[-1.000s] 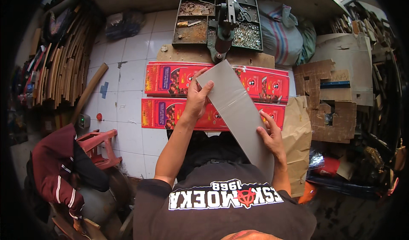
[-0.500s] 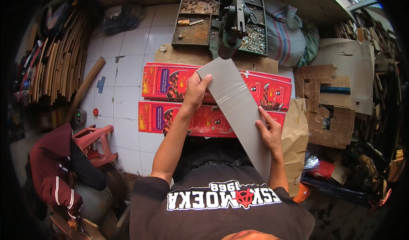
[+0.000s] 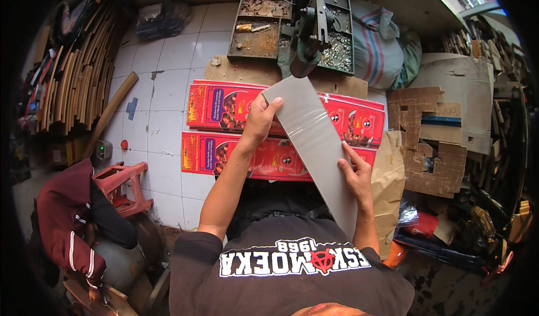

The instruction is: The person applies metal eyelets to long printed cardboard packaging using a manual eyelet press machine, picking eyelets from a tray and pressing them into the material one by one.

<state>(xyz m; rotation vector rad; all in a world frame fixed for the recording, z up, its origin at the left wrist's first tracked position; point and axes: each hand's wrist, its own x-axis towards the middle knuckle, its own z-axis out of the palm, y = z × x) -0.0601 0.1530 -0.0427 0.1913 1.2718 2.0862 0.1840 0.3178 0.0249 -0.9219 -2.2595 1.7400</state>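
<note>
A long, flat grey panel (image 3: 314,125) with a glossy surface lies slantwise between my hands. My left hand (image 3: 261,117) grips its far left edge, thumb on top and fingers underneath. Lower down, my right hand (image 3: 357,170) holds the right edge, thumb on the face and fingers along the side. The panel's far end reaches to the dark metal head of a hand press (image 3: 304,63); whether they touch I cannot tell. Beneath the panel lie red printed panels in two rows, a far stack (image 3: 224,107) and a near stack (image 3: 210,154), partly hidden by my arms.
Behind the press stands a divided metal tray (image 3: 255,38) with small metal rings. Striped sacks (image 3: 373,46) and cut cardboard (image 3: 426,164) are to the right, with brown paper (image 3: 387,175) nearer. At left are a red stool (image 3: 126,187), a maroon jacket (image 3: 62,215) and stacked boards (image 3: 73,80).
</note>
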